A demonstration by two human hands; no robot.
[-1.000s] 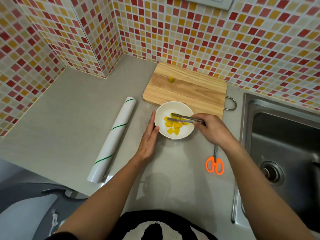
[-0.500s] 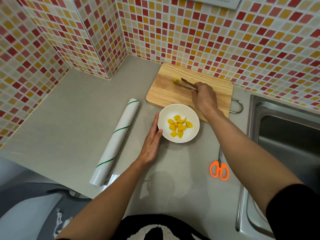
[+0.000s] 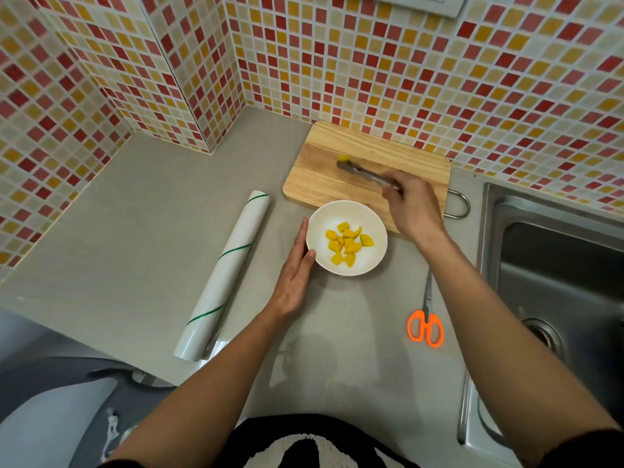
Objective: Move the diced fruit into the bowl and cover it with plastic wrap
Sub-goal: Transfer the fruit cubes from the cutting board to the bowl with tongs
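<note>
Diced fruit (image 3: 343, 159), pinched in tongs (image 3: 366, 172) gripped by the right hand (image 3: 413, 211), might slip before reaching the bowl (image 3: 374, 265) steadied by the flat left hand (image 3: 295, 275).

Home kitchen, probably: mosaic-tiled walls (image 3: 371, 55), grey counter (image 3: 152, 214), steel sink (image 3: 553, 265) right, wooden cutting board (image 3: 320, 177) far.

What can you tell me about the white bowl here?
The bowl is round, white and glossy, likely ceramic. It stands upright on the grey counter, its far rim overlapping the board's near edge. Yellow fruit pieces lie loosely in its middle; it is uncovered. The left hand rests against its left rim.
</note>
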